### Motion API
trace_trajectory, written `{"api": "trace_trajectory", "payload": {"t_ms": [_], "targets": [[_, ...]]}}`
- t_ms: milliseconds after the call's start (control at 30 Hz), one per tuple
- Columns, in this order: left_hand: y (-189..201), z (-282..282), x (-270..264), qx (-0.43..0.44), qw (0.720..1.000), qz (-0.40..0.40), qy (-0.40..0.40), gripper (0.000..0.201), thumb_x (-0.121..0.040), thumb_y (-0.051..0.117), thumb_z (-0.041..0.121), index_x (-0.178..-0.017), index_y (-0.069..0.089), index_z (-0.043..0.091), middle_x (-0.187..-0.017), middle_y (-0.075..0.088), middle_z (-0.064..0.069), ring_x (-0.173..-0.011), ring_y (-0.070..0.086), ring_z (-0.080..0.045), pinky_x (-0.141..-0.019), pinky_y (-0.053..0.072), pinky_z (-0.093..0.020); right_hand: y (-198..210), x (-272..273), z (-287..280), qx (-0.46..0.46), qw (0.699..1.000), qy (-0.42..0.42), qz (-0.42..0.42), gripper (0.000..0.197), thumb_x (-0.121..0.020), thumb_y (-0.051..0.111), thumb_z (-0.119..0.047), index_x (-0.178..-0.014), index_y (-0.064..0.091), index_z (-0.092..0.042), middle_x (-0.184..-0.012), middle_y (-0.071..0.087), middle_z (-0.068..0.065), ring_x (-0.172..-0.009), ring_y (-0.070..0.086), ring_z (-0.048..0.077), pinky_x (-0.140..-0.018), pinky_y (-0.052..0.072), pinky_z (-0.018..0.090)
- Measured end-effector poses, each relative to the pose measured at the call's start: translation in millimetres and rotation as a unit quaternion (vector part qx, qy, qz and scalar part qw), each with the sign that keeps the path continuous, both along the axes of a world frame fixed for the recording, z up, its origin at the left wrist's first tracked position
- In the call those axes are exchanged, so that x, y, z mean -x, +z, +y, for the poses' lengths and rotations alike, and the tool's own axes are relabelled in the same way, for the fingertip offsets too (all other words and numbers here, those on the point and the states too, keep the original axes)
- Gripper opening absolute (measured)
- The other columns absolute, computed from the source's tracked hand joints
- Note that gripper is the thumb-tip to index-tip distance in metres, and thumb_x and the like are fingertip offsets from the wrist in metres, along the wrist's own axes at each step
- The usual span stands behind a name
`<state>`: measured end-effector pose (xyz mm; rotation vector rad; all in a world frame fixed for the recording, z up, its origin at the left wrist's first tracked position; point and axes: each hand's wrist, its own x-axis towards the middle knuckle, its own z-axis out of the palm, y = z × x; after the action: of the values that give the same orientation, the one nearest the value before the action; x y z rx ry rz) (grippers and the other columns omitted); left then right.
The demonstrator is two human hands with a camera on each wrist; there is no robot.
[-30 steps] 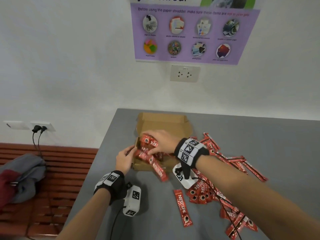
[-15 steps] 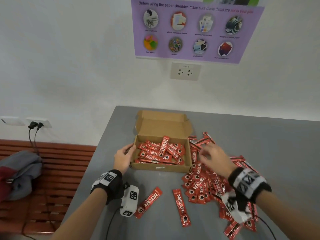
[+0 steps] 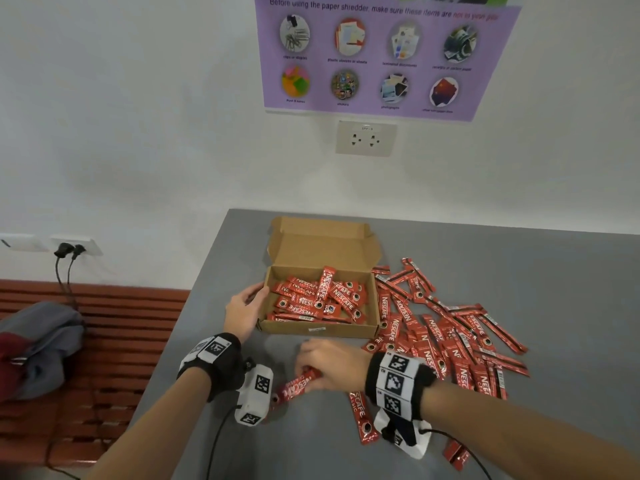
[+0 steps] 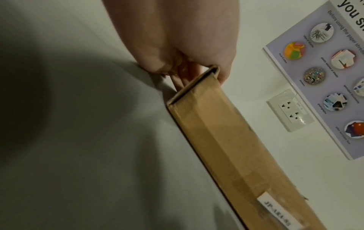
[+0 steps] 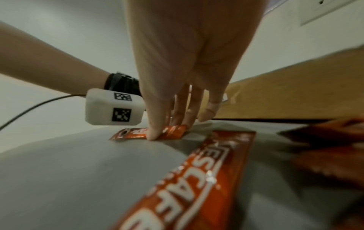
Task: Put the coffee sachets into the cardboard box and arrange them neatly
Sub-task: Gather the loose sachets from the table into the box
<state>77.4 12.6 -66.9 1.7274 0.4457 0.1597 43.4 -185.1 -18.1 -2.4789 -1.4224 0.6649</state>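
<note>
Right hand (image 3: 330,363) down on the grey table (image 3: 519,265), thumb and fingertips (image 5: 155,132) pinching one end of a lone coffee sachet (image 3: 298,384), still flat on the surface. Thumb on the near edge of that sachet, fingers behind it, only a narrow gap between. Just to the right of this grip, a second loose sachet (image 3: 360,415) lying lengthwise, under the wrist in the head view. Farther right, a spread pile of sachets (image 3: 446,334), overlapping, touching the box's right wall.

Left hand (image 3: 244,311) ahead and to the left of the pinch, wrapped round the near-left corner of the open cardboard box (image 3: 318,329): thumb over the rim at the corner, fingers curled along the outer left wall, as seen from the left wrist. Box directly beyond the right fingertips, near but apart from them. Inside it, a jumbled layer of sachets (image 3: 322,299), crossing at angles, one propped against the far wall. Lid flap open, leaning back toward the wall.
</note>
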Motion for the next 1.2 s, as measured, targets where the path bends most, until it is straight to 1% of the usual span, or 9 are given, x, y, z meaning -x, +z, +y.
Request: {"api": "trace_trajectory", "payload": {"t_ms": [300, 400, 533, 667, 733, 833, 1000, 1067, 1200], "targets": [[-1.6, 1.2, 1.0, 0.002, 1.000, -0.008, -0.009, 0.033, -0.093, 0.055, 0.019, -0.122, 0.060, 0.003, -0.113, 0.063, -0.008, -0.099, 0.060, -0.019, -0.083, 0.045, -0.023, 56.3, -42.2, -17.2, -0.147, 0.960, -0.224, -0.081, 0.030, -0.084, 0.063, -0.039, -0.105, 0.064, -0.018, -0.100, 0.064, -0.003, -0.088, 0.056, 0.007, -0.077, 0.044, 0.022], [-3.1, 3.3, 1.2, 0.002, 1.000, -0.008, -0.016, 0.035, -0.093, 0.056, 0.022, -0.123, 0.059, 0.004, -0.116, 0.063, -0.010, -0.101, 0.060, -0.019, -0.086, 0.046, -0.025, 61.0, -45.4, -27.6, -0.082, 0.947, -0.280, -0.130, 0.062, -0.077, 0.054, -0.057, -0.125, 0.050, -0.018, -0.123, 0.056, -0.001, -0.111, 0.052, 0.013, -0.095, 0.043, 0.032], [-3.8, 3.5, 0.7, 0.005, 1.000, -0.009, -0.021, 0.035, -0.093, 0.055, 0.021, -0.124, 0.058, 0.003, -0.117, 0.064, -0.013, -0.098, 0.060, -0.018, -0.086, 0.046, -0.025, 46.6, -8.8, -52.9, 0.011, 0.958, -0.271, -0.093, 0.047, -0.081, 0.055, -0.057, -0.107, 0.054, -0.018, -0.107, 0.055, -0.004, -0.091, 0.051, 0.007, -0.078, 0.044, 0.016], [-0.8, 1.1, 2.1, 0.001, 1.000, -0.013, -0.023, 0.035, -0.093, 0.056, 0.019, -0.123, 0.058, 0.003, -0.113, 0.063, -0.008, -0.097, 0.058, -0.016, -0.085, 0.045, -0.023, 14.0, 12.8, -92.3, 0.131, 0.933, -0.334, -0.024, 0.102, -0.064, 0.059, -0.074, -0.143, 0.023, -0.021, -0.151, 0.017, 0.011, -0.136, 0.025, 0.027, -0.105, 0.036, 0.046], [0.6, 0.5, 2.1, -0.005, 1.000, -0.013, -0.024, 0.035, -0.093, 0.055, 0.017, -0.125, 0.056, 0.002, -0.111, 0.061, -0.006, -0.097, 0.057, -0.015, -0.083, 0.043, -0.021, 4.4, 18.3, -102.9, 0.180, 0.931, -0.316, -0.025, 0.124, -0.049, 0.044, -0.088, -0.148, 0.002, -0.028, -0.156, -0.010, 0.010, -0.142, 0.005, 0.034, -0.105, 0.028, 0.061], [1.1, 0.9, 1.8, -0.014, 0.999, -0.014, -0.030, 0.034, -0.094, 0.053, 0.017, -0.125, 0.056, 0.002, -0.116, 0.062, -0.010, -0.098, 0.058, -0.016, -0.080, 0.043, -0.018, -6.7, 19.4, -108.7, 0.182, 0.943, -0.272, -0.060, 0.123, -0.041, 0.024, -0.090, -0.148, -0.002, -0.033, -0.156, -0.012, 0.008, -0.143, 0.004, 0.033, -0.106, 0.023, 0.063], [0.7, 4.5, 1.6, -0.015, 0.999, -0.007, -0.039, 0.035, -0.095, 0.053, 0.017, -0.125, 0.056, 0.002, -0.119, 0.062, -0.014, -0.099, 0.058, -0.019, -0.085, 0.044, -0.025, -12.7, 17.4, -109.1, 0.070, 0.959, -0.264, -0.077, 0.064, -0.085, 0.062, -0.037, -0.139, 0.030, -0.027, -0.149, 0.013, 0.006, -0.137, 0.020, 0.024, -0.109, 0.033, 0.033], [1.0, 6.2, 1.4, -0.013, 0.999, -0.008, -0.044, 0.034, -0.094, 0.053, 0.017, -0.125, 0.056, 0.001, -0.119, 0.062, -0.015, -0.098, 0.058, -0.019, -0.085, 0.045, -0.026, -11.1, 15.7, -106.7, 0.030, 0.964, -0.253, -0.070, 0.052, -0.084, 0.060, -0.008, -0.130, 0.041, -0.023, -0.139, 0.024, 0.004, -0.123, 0.039, 0.018, -0.092, 0.039, 0.015], [-0.2, 7.7, 0.8, -0.016, 0.999, -0.011, -0.049, 0.034, -0.094, 0.054, 0.018, -0.124, 0.056, 0.003, -0.118, 0.062, -0.014, -0.098, 0.058, -0.019, -0.086, 0.045, -0.027, -3.1, 7.0, -103.1, 0.000, 0.961, -0.273, -0.031, 0.046, -0.079, 0.051, 0.012, -0.113, 0.056, -0.019, -0.115, 0.033, -0.005, -0.076, 0.046, 0.006, -0.061, 0.040, 0.014]]}}
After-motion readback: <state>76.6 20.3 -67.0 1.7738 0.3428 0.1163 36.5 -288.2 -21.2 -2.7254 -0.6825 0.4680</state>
